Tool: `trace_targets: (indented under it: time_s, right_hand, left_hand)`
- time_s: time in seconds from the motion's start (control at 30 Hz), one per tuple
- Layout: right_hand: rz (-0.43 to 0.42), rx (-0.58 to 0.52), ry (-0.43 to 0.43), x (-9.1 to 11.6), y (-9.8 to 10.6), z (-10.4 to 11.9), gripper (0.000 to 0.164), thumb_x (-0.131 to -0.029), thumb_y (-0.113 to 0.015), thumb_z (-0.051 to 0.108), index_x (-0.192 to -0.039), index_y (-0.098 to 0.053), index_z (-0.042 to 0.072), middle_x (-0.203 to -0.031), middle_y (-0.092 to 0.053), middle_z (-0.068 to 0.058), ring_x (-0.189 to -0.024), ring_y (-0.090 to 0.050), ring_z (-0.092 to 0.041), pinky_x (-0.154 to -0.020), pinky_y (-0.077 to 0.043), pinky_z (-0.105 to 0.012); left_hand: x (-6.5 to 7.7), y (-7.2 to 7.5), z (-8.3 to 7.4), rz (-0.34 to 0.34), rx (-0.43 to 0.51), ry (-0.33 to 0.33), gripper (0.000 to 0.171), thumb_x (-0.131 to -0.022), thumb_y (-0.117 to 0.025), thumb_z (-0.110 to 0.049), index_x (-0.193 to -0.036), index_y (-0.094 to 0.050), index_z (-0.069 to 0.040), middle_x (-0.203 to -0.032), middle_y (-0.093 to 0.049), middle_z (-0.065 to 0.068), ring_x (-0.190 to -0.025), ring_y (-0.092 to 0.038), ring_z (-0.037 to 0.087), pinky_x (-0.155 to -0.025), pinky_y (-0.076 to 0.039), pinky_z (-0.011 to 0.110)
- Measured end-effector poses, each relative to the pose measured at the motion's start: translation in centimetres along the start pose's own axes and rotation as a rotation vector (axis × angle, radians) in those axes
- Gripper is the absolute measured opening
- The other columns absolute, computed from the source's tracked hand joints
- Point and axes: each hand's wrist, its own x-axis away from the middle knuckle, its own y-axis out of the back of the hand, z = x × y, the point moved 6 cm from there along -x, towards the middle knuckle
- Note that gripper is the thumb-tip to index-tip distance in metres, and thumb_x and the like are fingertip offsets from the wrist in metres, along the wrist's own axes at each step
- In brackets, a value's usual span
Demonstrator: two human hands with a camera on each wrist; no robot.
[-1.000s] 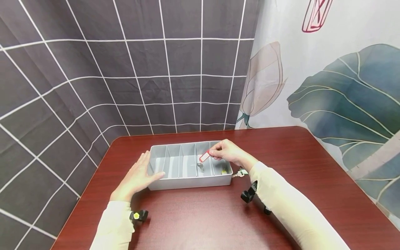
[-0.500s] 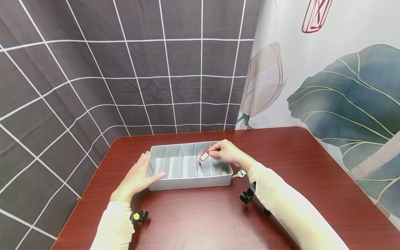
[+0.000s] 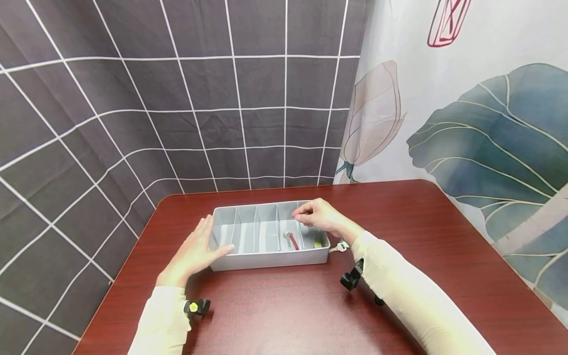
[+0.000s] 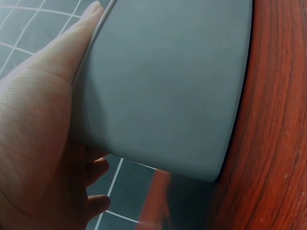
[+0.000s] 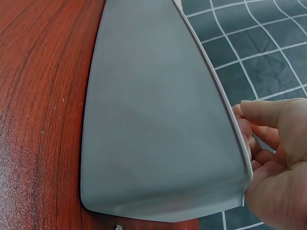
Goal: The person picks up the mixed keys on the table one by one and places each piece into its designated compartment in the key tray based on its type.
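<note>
A grey divided tray (image 3: 266,259) sits on the dark red table (image 3: 288,315). A key with a red tag (image 3: 291,240) lies in its second compartment from the right. My right hand (image 3: 317,215) hovers just above that compartment with loosely curled fingers and nothing between them. In the right wrist view it (image 5: 273,158) is beside the tray's outer wall (image 5: 153,120). My left hand (image 3: 195,251) lies flat, fingers straight, against the tray's left end. The left wrist view shows this palm (image 4: 38,143) pressed on the tray's wall (image 4: 168,86).
A small green thing (image 3: 317,244) lies in the rightmost compartment. Another bunch of keys (image 3: 339,246) lies on the table by the tray's right end, partly hidden by my right arm. A checked dark cloth and a leaf-print curtain hang behind the table.
The red-tagged key was pinched in my right hand above the tray; now it lies in the compartment and the hand holds nothing. My left hand has not moved.
</note>
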Motion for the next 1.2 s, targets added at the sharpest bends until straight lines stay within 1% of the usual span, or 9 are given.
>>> trace_targets:
  time_s: [0.13, 0.33, 0.57, 0.77, 0.83, 0.93, 1.1, 1.17, 1.2]
  right_hand:
    - [-0.002, 0.006, 0.011, 0.1, 0.0, 0.1, 0.024, -0.09, -0.067, 0.009, -0.109, -0.07, -0.004, -0.074, -0.059, -0.001, -0.065, -0.051, -0.013, -0.064, -0.047, -0.035]
    - [-0.02, 0.002, 0.057, 0.6, 0.5, 0.2, 0.024, -0.089, -0.069, 0.012, -0.109, -0.071, -0.001, -0.091, -0.066, -0.001, -0.069, -0.05, -0.014, -0.057, -0.043, -0.024]
    - [-0.054, 0.006, 0.073, 1.9, 2.0, 0.0, 0.028, -0.088, -0.07, 0.017, -0.111, -0.071, 0.001, -0.1, -0.069, -0.004, -0.077, -0.052, -0.013, -0.061, -0.045, -0.025]
    - [-0.074, -0.011, 0.048, 3.4, 3.7, -0.3, 0.028, -0.088, -0.071, 0.02, -0.112, -0.071, 0.004, -0.103, -0.068, -0.009, -0.079, -0.056, -0.017, -0.065, -0.049, -0.029]
    - [-0.089, 0.003, 0.052, 4.0, 4.5, -0.4, 0.028, -0.088, -0.072, 0.022, -0.111, -0.072, 0.006, -0.106, -0.068, -0.01, -0.084, -0.059, -0.018, -0.07, -0.051, -0.03]
    - [-0.103, 0.005, 0.064, 5.0, 5.7, -0.6, 0.032, -0.087, -0.072, 0.024, -0.112, -0.071, 0.003, -0.113, -0.067, -0.015, -0.094, -0.061, -0.019, -0.08, -0.052, -0.035]
    - [-0.118, -0.02, 0.028, 6.9, 7.6, -1.6, 0.035, -0.087, -0.072, 0.026, -0.114, -0.07, 0.003, -0.107, -0.068, -0.014, -0.08, -0.059, -0.02, -0.065, -0.052, -0.032]
    - [-0.13, 0.001, 0.013, 7.8, 8.4, -2.0, 0.033, -0.087, -0.072, 0.026, -0.113, -0.071, 0.005, -0.104, -0.068, -0.01, -0.078, -0.059, -0.021, -0.06, -0.051, -0.028]
    - [-0.132, 0.013, 0.01, 8.2, 8.8, -2.2, 0.033, -0.088, -0.072, 0.025, -0.114, -0.07, 0.005, -0.105, -0.069, -0.01, -0.082, -0.061, -0.022, -0.064, -0.053, -0.028]
  left_hand:
    - [0.0, -0.1, 0.1, 0.005, 0.0, 0.0, 0.115, -0.077, -0.058, -0.075, -0.152, -0.016, 0.001, -0.156, -0.02, 0.021, -0.144, -0.015, 0.038, -0.113, -0.019, 0.055]
    - [0.0, -0.1, 0.0, 0.009, 0.006, -0.002, 0.115, -0.077, -0.057, -0.076, -0.152, -0.016, 0.001, -0.157, -0.019, 0.021, -0.144, -0.015, 0.037, -0.113, -0.019, 0.055]
    - [-0.1, 0.0, -0.1, 0.011, 0.004, -0.007, 0.115, -0.077, -0.058, -0.075, -0.153, -0.015, 0.0, -0.157, -0.018, 0.021, -0.144, -0.015, 0.037, -0.113, -0.019, 0.054]
    - [-0.2, 0.2, -0.1, 0.005, 0.001, -0.007, 0.115, -0.077, -0.059, -0.074, -0.152, -0.016, 0.002, -0.156, -0.02, 0.022, -0.144, -0.015, 0.039, -0.113, -0.019, 0.055]
    - [-0.2, 0.2, -0.1, 0.003, 0.005, -0.008, 0.114, -0.077, -0.059, -0.073, -0.152, -0.016, 0.003, -0.156, -0.02, 0.023, -0.144, -0.016, 0.039, -0.113, -0.019, 0.055]
    - [-0.2, 0.2, 0.0, 0.002, 0.003, -0.01, 0.114, -0.077, -0.059, -0.073, -0.152, -0.016, 0.003, -0.156, -0.02, 0.023, -0.144, -0.016, 0.04, -0.113, -0.019, 0.055]
    - [-0.2, 0.1, 0.1, 0.007, 0.005, -0.013, 0.114, -0.077, -0.058, -0.074, -0.152, -0.015, 0.001, -0.156, -0.019, 0.022, -0.144, -0.015, 0.039, -0.113, -0.019, 0.055]
    - [-0.2, 0.1, 0.2, 0.006, 0.006, -0.015, 0.114, -0.077, -0.058, -0.074, -0.153, -0.015, 0.001, -0.156, -0.019, 0.022, -0.144, -0.015, 0.039, -0.113, -0.019, 0.055]
    - [-0.2, 0.1, 0.2, 0.005, 0.007, -0.016, 0.114, -0.078, -0.058, -0.073, -0.153, -0.015, 0.001, -0.156, -0.019, 0.022, -0.144, -0.015, 0.039, -0.113, -0.019, 0.055]
